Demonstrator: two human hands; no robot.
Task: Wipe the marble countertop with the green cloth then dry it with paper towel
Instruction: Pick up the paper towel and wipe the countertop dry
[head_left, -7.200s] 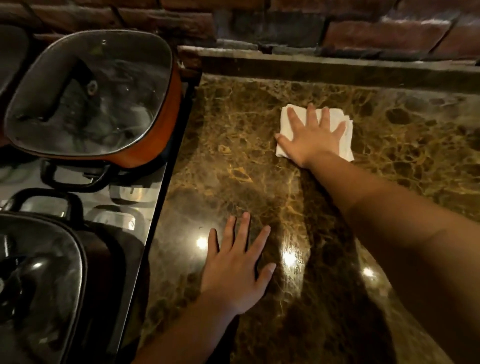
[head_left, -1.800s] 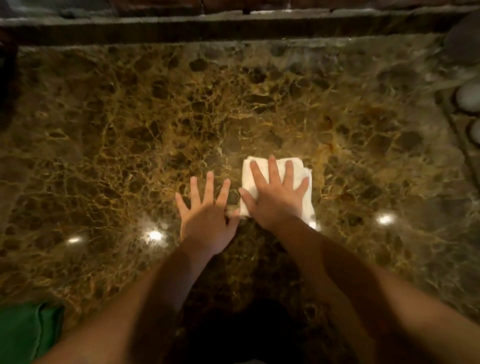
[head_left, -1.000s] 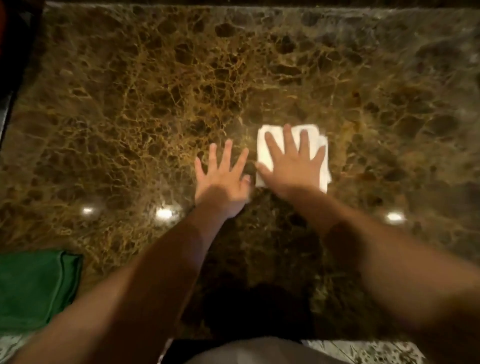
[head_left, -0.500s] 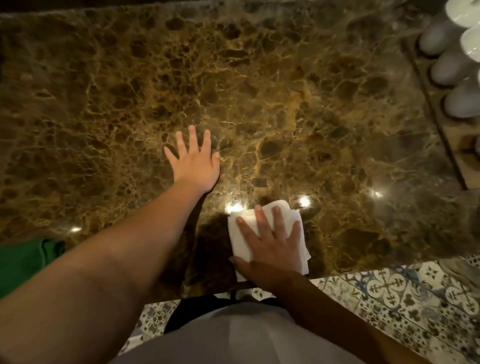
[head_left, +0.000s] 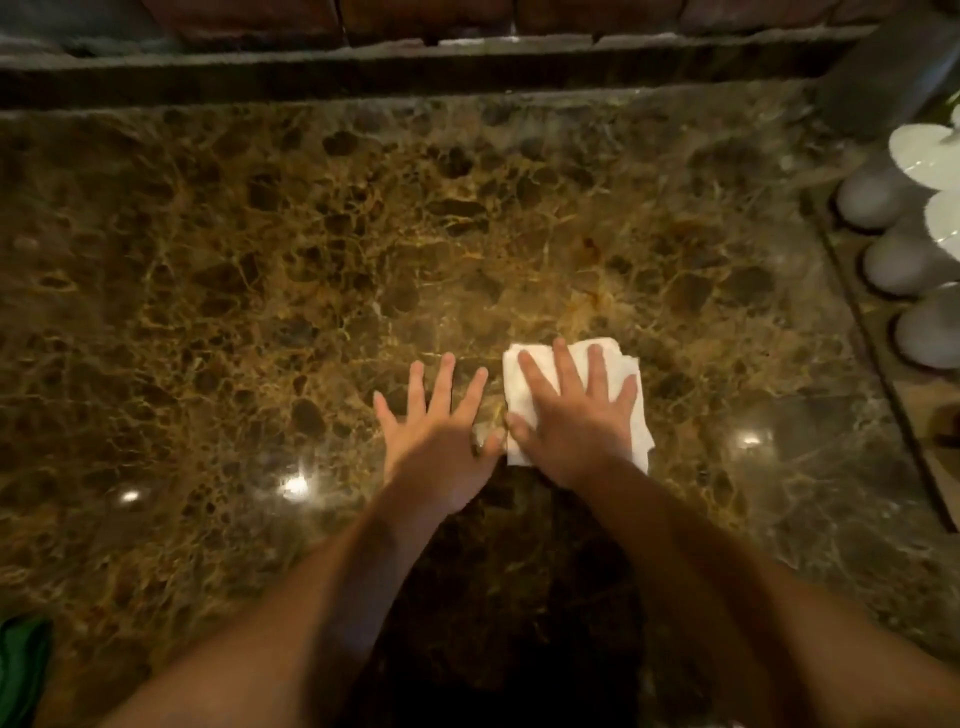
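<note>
A brown veined marble countertop (head_left: 260, 291) fills the view. My right hand (head_left: 576, 421) lies flat, fingers spread, pressing a folded white paper towel (head_left: 618, 364) onto the marble near the middle. My left hand (head_left: 441, 431) rests flat on the bare stone just left of the towel, fingers apart, holding nothing; its thumb nearly touches my right thumb. The green cloth (head_left: 21, 665) lies at the bottom left corner, mostly cut off by the frame.
A wooden tray (head_left: 914, 410) with several pale round objects (head_left: 898, 265) stands along the right edge. A raised stone ledge (head_left: 415, 73) and brick wall close off the back. White dishes (head_left: 924, 150) show at the upper right.
My right hand has slid the paper towel from the counter's front edge back toward the middle, ending beside my left hand. The view has tilted up, so the floor is out of sight.
</note>
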